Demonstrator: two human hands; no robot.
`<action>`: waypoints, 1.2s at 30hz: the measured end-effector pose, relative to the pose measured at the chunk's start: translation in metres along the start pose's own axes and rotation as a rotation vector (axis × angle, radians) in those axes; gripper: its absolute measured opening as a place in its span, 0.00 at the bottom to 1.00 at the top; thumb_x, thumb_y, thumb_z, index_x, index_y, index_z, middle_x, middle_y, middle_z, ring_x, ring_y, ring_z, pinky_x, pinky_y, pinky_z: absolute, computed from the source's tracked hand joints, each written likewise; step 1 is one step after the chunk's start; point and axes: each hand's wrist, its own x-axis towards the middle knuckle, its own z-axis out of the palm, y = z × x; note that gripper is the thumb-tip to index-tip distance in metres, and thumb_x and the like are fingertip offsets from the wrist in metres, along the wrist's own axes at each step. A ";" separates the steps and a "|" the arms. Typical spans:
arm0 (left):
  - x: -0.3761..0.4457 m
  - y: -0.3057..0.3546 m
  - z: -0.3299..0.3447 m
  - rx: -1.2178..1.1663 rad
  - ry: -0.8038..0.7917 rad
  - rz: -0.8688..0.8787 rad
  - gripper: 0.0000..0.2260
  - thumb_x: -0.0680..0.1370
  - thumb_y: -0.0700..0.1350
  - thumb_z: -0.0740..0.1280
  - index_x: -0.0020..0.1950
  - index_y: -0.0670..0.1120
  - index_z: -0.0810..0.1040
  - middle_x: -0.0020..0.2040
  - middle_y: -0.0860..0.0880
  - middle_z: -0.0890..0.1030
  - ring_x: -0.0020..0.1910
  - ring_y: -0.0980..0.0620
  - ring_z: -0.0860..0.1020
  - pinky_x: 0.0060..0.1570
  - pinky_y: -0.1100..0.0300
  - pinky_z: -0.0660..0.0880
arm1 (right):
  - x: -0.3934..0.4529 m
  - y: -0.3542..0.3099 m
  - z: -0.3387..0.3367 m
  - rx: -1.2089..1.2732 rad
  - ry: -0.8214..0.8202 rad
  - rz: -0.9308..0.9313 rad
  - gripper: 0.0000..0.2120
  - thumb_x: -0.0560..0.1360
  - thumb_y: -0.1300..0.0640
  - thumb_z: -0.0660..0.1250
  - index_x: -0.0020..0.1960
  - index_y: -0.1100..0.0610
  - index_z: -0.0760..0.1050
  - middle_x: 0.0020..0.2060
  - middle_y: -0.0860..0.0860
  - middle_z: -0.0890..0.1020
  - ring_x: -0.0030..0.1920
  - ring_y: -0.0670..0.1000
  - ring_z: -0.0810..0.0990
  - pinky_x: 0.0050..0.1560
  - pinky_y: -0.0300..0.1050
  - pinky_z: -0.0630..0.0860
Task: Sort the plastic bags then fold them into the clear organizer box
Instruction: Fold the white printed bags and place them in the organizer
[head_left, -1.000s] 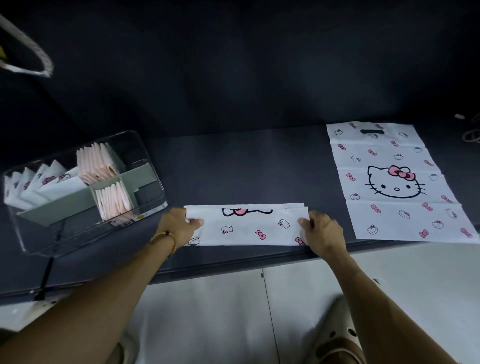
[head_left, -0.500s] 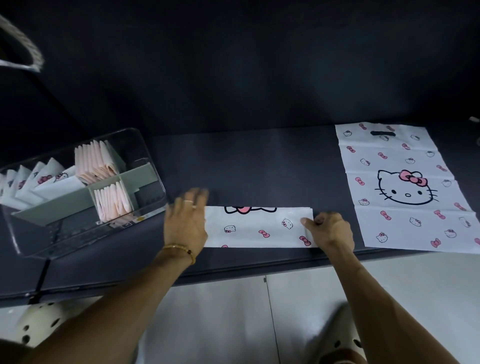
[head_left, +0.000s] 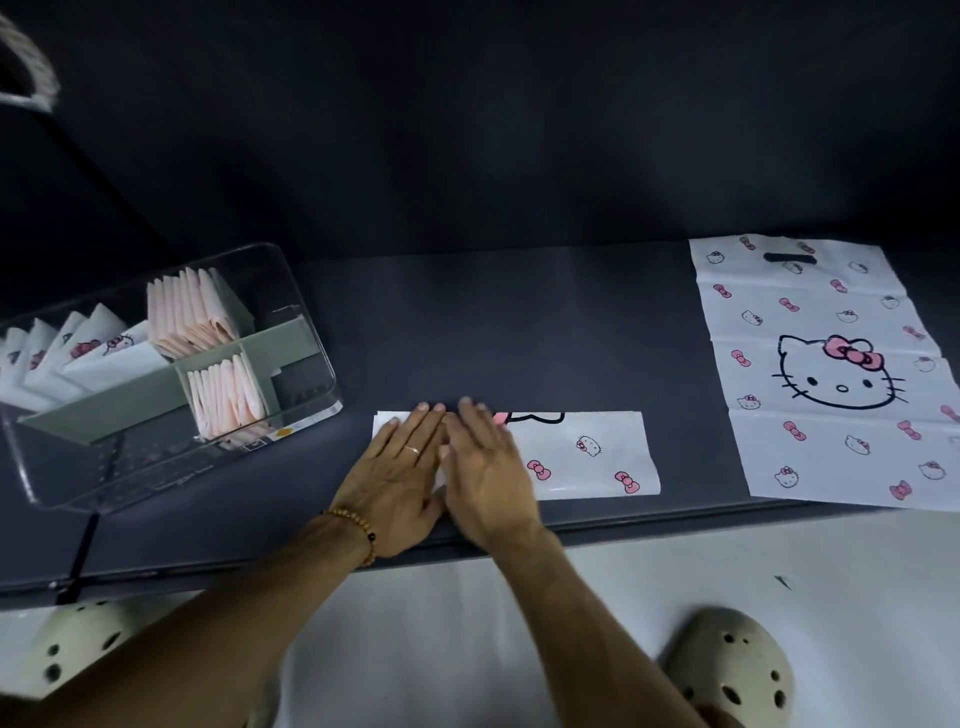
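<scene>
Dark table (head_left: 519, 322), dark backdrop. Folded strip (head_left: 582, 457) pressed flat under straight fingers of left hand (head_left: 395, 483) and right hand (head_left: 488, 473), side by side. Step judged: crease smoothing. Next: crosswise fold, then box (head_left: 291, 291), left of fingers. Flat bag (head_left: 831, 457) unfolded, well right.

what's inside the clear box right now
The clear box holds upright folded bags: white cat-print bags and two stacks of pink bags. Its near section is too blurred to tell.

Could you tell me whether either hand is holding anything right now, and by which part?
Nothing is gripped: the left hand and right hand press flat on the folded bag's left end.
</scene>
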 end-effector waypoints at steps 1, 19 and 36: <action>0.000 0.000 0.000 -0.002 -0.001 0.008 0.32 0.76 0.58 0.40 0.77 0.45 0.38 0.78 0.46 0.45 0.77 0.49 0.41 0.75 0.52 0.41 | 0.003 -0.003 0.009 -0.015 -0.042 0.018 0.24 0.83 0.51 0.48 0.77 0.56 0.55 0.78 0.52 0.55 0.78 0.51 0.48 0.76 0.48 0.43; -0.002 -0.006 -0.005 0.016 -0.004 0.043 0.34 0.77 0.64 0.45 0.78 0.48 0.49 0.79 0.46 0.46 0.77 0.49 0.42 0.75 0.52 0.43 | -0.043 0.145 -0.072 -0.486 -0.076 0.076 0.33 0.79 0.40 0.41 0.78 0.57 0.55 0.77 0.53 0.57 0.77 0.54 0.55 0.74 0.57 0.54; -0.063 0.014 -0.026 -0.074 0.066 0.156 0.17 0.78 0.55 0.57 0.66 0.58 0.73 0.70 0.58 0.70 0.65 0.47 0.69 0.57 0.52 0.69 | -0.069 0.056 -0.044 -0.353 0.048 -0.150 0.19 0.67 0.55 0.71 0.56 0.58 0.79 0.54 0.54 0.80 0.52 0.58 0.79 0.47 0.52 0.76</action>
